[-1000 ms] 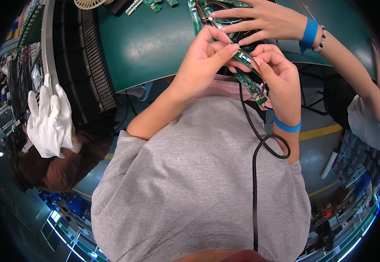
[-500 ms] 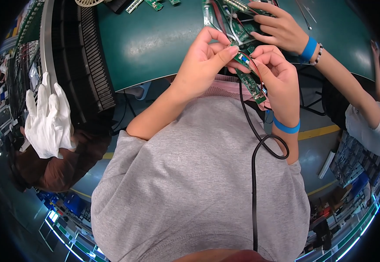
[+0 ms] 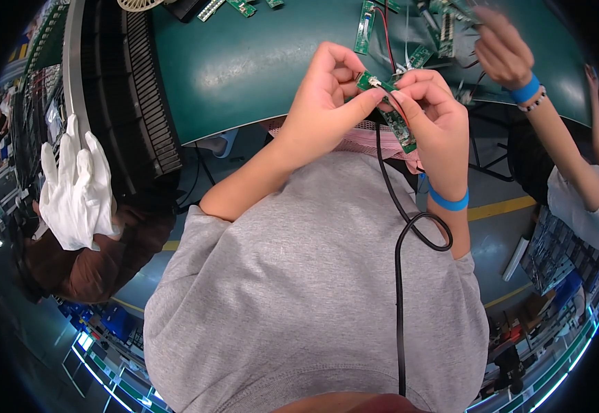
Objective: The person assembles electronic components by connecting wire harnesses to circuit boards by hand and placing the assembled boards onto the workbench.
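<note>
A narrow green circuit board [image 3: 401, 131] slants between my two hands just off the table's near edge. My left hand [image 3: 330, 93] pinches its upper end, close to a small white connector [image 3: 374, 81]. The fingers of my right hand [image 3: 437, 113] are closed on the board's side, where a red wire [image 3: 400, 104] runs under the thumb. Part of the board is hidden by my fingers. Beyond them, another green board [image 3: 365, 27] with a red wire lies on the table. A co-worker's blurred hand [image 3: 502, 51] holds more boards at the upper right.
The green table [image 3: 244, 76] spans the top, with several boards [image 3: 241, 7] at its far edge. A black ribbed conveyor [image 3: 131, 89] runs along the left, beside a white-gloved hand [image 3: 79, 193] of another person. A black cable [image 3: 401, 275] hangs down my shirt.
The co-worker's hand has moved right, carrying boards away from my hands. A board with a red wire now shows beyond my left hand. My hands keep their grip, and the held board is turned slightly.
</note>
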{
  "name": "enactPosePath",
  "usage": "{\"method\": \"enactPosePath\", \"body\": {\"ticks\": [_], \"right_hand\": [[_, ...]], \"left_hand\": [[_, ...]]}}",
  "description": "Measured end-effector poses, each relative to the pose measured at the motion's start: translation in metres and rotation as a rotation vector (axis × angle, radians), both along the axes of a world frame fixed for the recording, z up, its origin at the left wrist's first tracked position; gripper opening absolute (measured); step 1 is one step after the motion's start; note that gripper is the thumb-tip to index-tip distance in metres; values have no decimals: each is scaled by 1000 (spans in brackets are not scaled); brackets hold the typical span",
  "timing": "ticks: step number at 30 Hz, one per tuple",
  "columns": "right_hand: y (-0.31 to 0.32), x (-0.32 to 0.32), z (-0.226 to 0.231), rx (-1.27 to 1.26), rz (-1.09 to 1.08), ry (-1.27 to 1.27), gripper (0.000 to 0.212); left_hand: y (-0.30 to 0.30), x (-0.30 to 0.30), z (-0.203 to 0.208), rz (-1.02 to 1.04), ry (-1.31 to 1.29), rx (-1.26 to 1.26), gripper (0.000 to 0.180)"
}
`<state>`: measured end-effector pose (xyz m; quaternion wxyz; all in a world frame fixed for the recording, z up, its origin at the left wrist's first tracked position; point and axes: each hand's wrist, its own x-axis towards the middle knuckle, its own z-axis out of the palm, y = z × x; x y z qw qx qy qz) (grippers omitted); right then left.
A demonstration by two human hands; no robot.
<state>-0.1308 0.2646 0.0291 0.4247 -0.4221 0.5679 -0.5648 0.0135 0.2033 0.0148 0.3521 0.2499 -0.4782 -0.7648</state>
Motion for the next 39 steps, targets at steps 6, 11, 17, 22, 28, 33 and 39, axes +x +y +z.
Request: {"method": "enactPosePath", "body": {"ticks": [6,11,17,22,28,33,39], "right_hand": [[0,3,-1,-54,-9,163,12],[3,7,4,-41,6,-36,16],[-3,3,14,66,85,-38,34],[-35,-12,8,-120,-47,926,52],[-63,-9,-20,67,-31,1164,71],[-61,-21,-33,22,-14,1203,44],[-53,-48,-22,13,-45,996,18]], "left_hand": [[4,-7,-1,96,64,-15,31],[-1,-5,3,153,30,-84,33],[-35,-1,12,118,-18,-77,32],[-65,6,-3,240,-346,-498,40],[-136,-40,-20,381,-1002,-1378,69],[-156,-78,-32,234,-1139,-1402,61],[-152,-68,-23,59,-1183,-1326,27]]}}
